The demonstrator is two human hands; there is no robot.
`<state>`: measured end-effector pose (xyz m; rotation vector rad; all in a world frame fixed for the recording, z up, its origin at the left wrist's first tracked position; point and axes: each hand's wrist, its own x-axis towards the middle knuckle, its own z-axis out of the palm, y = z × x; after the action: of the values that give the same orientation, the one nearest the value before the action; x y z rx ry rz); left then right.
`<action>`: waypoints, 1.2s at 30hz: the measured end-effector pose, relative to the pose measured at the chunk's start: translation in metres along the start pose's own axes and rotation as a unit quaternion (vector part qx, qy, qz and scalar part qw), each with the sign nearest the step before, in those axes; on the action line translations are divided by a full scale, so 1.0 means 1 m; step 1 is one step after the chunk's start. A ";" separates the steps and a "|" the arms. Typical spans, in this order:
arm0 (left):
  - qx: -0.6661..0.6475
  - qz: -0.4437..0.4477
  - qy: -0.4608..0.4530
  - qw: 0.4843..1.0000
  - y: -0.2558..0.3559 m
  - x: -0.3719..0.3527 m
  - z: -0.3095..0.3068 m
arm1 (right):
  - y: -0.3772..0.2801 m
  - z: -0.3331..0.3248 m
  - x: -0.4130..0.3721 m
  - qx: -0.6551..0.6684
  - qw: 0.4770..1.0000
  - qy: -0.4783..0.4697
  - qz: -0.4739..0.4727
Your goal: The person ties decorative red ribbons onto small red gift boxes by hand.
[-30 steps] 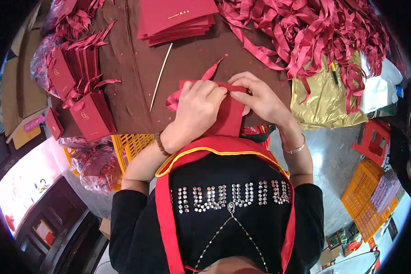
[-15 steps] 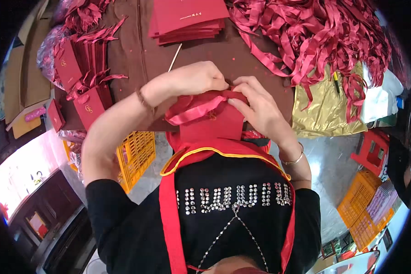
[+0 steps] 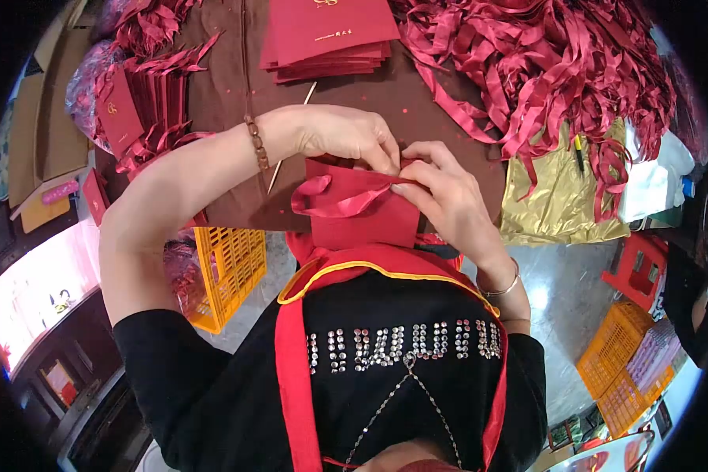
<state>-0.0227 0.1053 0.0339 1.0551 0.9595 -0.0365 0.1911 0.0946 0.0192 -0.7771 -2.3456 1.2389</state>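
Left hand [image 3: 350, 135] and right hand [image 3: 451, 197] clamp the red bag [image 3: 362, 229] at its far edge, seemingly catching the ribbon [image 3: 332, 209] too.

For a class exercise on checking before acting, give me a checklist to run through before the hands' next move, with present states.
1. Right hand gripping the red bag near its top: ok.
2. Left hand at the bag's top: ok.
3. Ribbon lying straight: not ok, loops loosely over the bag.
4. Ribbon's ends secured: cannot tell, fingers hide them.
5. Thin stick clear of the left arm: not ok, passes beneath.
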 end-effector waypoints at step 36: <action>-0.017 0.400 0.303 0.865 0.060 0.028 0.005 | 0.025 0.004 0.009 0.147 0.985 -0.080 0.036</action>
<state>0.0240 0.1446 0.0586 1.3980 0.9916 1.0516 0.1888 0.1089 -0.0031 -0.6909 -2.1956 1.6889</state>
